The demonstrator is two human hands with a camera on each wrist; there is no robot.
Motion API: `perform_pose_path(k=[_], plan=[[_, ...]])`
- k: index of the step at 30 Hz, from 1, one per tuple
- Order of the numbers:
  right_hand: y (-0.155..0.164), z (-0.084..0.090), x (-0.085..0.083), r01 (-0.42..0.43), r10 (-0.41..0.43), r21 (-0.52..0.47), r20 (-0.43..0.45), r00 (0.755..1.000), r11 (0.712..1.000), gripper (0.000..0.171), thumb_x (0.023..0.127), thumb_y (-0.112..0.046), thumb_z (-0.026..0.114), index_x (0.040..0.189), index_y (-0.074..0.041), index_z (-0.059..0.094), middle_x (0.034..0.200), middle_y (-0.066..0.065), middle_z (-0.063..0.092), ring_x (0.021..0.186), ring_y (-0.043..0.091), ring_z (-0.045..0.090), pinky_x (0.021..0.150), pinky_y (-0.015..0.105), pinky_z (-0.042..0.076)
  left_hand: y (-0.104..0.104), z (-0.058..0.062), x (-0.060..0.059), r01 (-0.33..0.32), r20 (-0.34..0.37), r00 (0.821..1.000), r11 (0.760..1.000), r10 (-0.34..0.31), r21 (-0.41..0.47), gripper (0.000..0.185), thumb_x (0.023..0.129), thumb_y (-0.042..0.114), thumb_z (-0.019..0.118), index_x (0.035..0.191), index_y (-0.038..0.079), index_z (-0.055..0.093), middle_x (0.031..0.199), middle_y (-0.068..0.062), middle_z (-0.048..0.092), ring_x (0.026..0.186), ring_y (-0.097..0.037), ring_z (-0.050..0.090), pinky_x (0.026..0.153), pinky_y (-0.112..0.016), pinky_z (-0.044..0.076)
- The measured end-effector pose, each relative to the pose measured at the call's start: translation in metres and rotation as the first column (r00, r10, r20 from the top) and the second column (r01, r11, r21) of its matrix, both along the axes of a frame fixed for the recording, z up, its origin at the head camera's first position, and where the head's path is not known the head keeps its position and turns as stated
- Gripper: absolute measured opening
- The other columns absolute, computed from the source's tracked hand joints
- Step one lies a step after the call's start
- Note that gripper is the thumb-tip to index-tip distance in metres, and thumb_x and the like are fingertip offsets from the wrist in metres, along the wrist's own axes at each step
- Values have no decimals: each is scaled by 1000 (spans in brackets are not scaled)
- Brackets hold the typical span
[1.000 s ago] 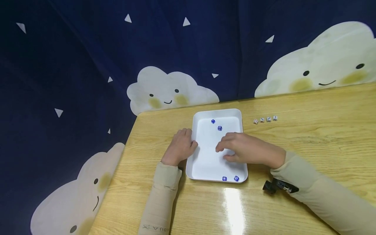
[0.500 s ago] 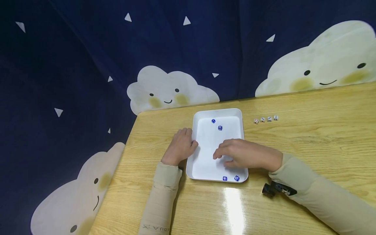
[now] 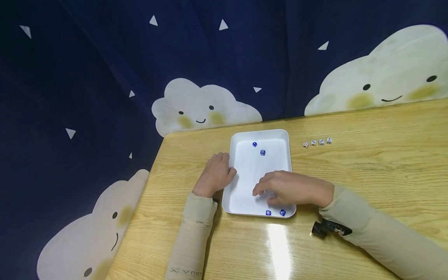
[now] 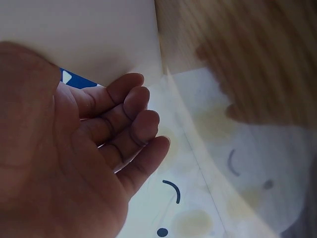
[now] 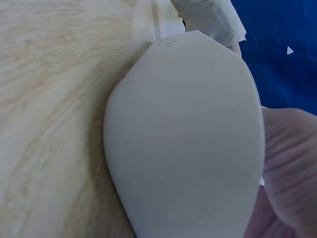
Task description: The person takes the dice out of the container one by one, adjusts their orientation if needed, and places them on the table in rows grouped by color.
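A white rectangular tray [image 3: 245,202] lies on the wooden table with blue dice inside. Two of them, a round-looking blue die [image 3: 254,144] and a blue die [image 3: 263,152], are at the far end. By the near rim lie another blue die [image 3: 268,212] and a blue die [image 3: 282,212] in the corner. My left hand [image 3: 214,175] grips the tray's left side, thumb over the rim and fingers bent outside along the wall [image 4: 109,29]. Over the tray's near right part hovers my right hand [image 3: 280,188], fingers bent and spread from the thumb, holding nothing.
Several white dice [image 3: 313,142] stand in a row on the table [image 3: 367,155] to the right of the tray. A dark blue curtain [image 3: 210,50] with cloud prints hangs along the table's far and left edges.
My right hand has moved toward me over the tray, closer to the two near blue dice. The left hand and the dice have stayed in place.
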State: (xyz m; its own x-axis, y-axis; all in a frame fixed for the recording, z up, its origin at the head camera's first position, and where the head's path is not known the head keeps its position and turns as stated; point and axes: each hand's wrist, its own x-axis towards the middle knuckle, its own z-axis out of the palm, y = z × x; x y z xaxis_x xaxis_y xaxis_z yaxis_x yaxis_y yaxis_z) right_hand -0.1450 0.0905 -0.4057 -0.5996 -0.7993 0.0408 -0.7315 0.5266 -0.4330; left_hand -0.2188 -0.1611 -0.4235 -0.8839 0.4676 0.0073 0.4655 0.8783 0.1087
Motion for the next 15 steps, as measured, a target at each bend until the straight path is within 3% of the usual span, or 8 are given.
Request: perform_pose_path(k=[15], plan=[[-3,-2,3,-39,38,15,34,999,999,34,86,-11,79,119,-18,73,106,-7,75,98,10,68,91,33,56,1,0,0,-4,0,1000,1000,4,2,27,96,22,48,107,-1,55,95,-11,55,86,-26,46,80,-36,43]])
